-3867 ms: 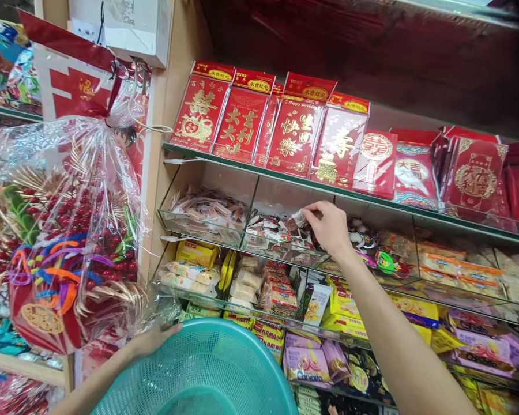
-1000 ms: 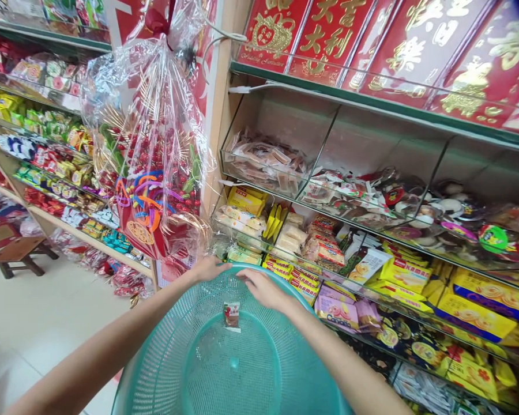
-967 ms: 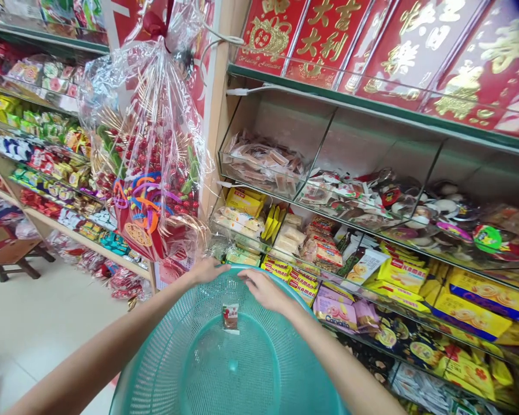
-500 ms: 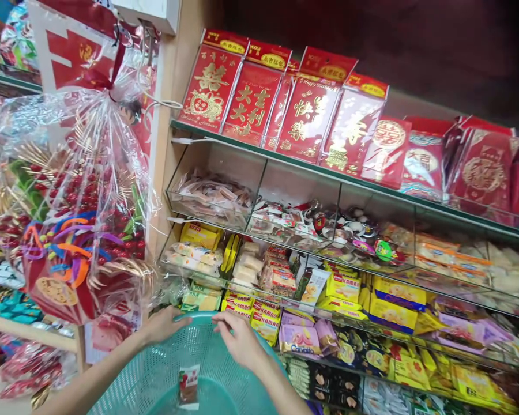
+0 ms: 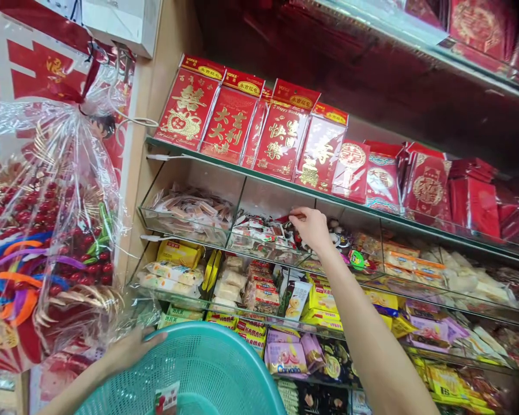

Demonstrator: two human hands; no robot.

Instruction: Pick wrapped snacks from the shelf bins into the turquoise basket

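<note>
Bouquet (image 5: 47,230) up-left of basket (image 5: 225,369), red envelopes (image 5: 281,138) shelved above it, packet (image 5: 167,399) inside. Left hand (image 5: 130,349) grips basket's rim. Right hand (image 5: 312,229), fingers bent, at snacks (image 5: 263,235) above basket; hold unclear.

Free gap above small packets (image 5: 259,231), shelf (image 5: 259,175) overhead, transparent front lip (image 5: 263,249) below, 1 divider (image 5: 238,206) at left

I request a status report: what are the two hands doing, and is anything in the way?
Left hand on basket rim. Right hand at small packets, grip unclear. One packet in basket. Glass shelf close above right hand; nothing blocking seen.
</note>
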